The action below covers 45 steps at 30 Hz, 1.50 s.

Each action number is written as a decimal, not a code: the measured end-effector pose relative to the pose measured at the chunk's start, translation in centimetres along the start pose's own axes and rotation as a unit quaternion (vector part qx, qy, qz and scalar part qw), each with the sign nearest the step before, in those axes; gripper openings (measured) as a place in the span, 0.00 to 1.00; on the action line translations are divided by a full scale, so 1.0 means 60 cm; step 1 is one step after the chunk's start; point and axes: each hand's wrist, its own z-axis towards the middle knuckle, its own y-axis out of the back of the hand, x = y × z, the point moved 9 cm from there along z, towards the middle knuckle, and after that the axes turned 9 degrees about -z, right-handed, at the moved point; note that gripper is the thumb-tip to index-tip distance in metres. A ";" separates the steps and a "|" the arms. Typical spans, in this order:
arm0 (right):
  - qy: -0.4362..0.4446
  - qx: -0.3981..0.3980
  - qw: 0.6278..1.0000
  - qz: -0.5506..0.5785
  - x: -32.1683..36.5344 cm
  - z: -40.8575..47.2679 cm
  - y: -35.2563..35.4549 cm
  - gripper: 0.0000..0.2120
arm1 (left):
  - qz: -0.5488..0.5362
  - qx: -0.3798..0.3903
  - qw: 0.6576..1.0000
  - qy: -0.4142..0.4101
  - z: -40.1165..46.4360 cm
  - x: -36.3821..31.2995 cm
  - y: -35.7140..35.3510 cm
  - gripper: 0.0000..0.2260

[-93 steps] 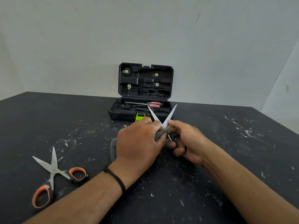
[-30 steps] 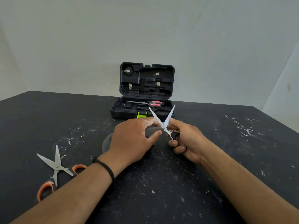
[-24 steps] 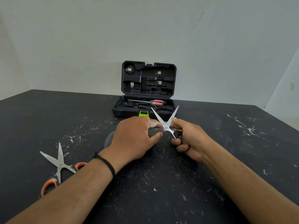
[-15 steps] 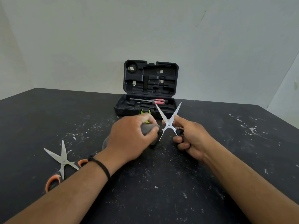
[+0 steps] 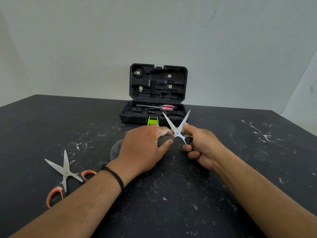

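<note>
My left hand (image 5: pixel 143 146) grips a long grey stone (image 5: pixel 115 150) that lies on the black table (image 5: pixel 171 194); one end sticks out behind my wrist and the other shows between thumb and fingers. My right hand (image 5: pixel 199 145) holds a small pair of black-handled scissors (image 5: pixel 176 129) by the handles. The blades stand spread in a V, pointing up and away. Their pivot sits right at the stone's front end.
An open pair of orange-handled scissors (image 5: pixel 64 172) lies at the front left. At the back stands an open black tool case (image 5: pixel 157 93) with a green latch (image 5: pixel 152 120) and red-handled scissors (image 5: pixel 163 107) inside. White dust speckles the table.
The black-handled scissors have shifted back and forth against the stone's front end while both hands kept their hold. The view has tilted up slightly.
</note>
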 end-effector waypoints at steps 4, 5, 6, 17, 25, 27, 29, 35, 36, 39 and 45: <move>0.012 0.005 1.000 0.008 0.007 -0.001 0.000 0.15 | -0.011 0.064 0.998 -0.024 -0.013 -0.015 -0.015 0.11; 0.015 0.012 1.000 0.005 0.009 -0.003 -0.002 0.16 | -0.030 0.045 0.998 -0.018 -0.014 -0.014 -0.008 0.10; 0.017 0.018 1.000 0.002 0.010 -0.006 -0.004 0.17 | -0.053 0.012 0.998 -0.007 -0.013 -0.010 0.002 0.09; 0.002 -0.026 0.999 -0.026 0.008 -0.015 -0.002 0.10 | -0.096 -0.083 0.992 0.016 0.002 -0.021 0.001 0.04; 0.035 -0.028 0.997 -0.068 0.019 -0.018 -0.010 0.13 | -0.046 -0.096 0.994 -0.005 0.002 -0.020 0.004 0.10; 0.041 -0.034 0.996 -0.077 0.022 -0.019 -0.008 0.13 | -0.030 -0.111 0.993 0.010 0.002 -0.017 0.011 0.08; 0.052 -0.031 0.994 -0.085 0.029 -0.022 -0.006 0.16 | -0.016 -0.122 0.991 0.056 0.004 0.002 0.018 0.07; 0.059 -0.037 0.994 -0.089 0.034 -0.028 0.001 0.17 | -0.094 -0.159 0.982 0.029 -0.001 -0.001 0.038 0.04; 0.057 -0.041 0.993 -0.090 0.033 -0.027 0.001 0.15 | -0.104 -0.154 0.983 0.010 -0.001 -0.012 0.036 0.04; 0.061 -0.038 0.993 -0.095 0.035 -0.028 0.000 0.16 | -0.090 -0.105 0.990 -0.026 0.001 -0.032 0.014 0.06; 0.073 -0.018 0.991 -0.111 0.042 -0.034 -0.009 0.16 | -0.057 -0.149 0.987 -0.001 0.005 -0.019 0.036 0.05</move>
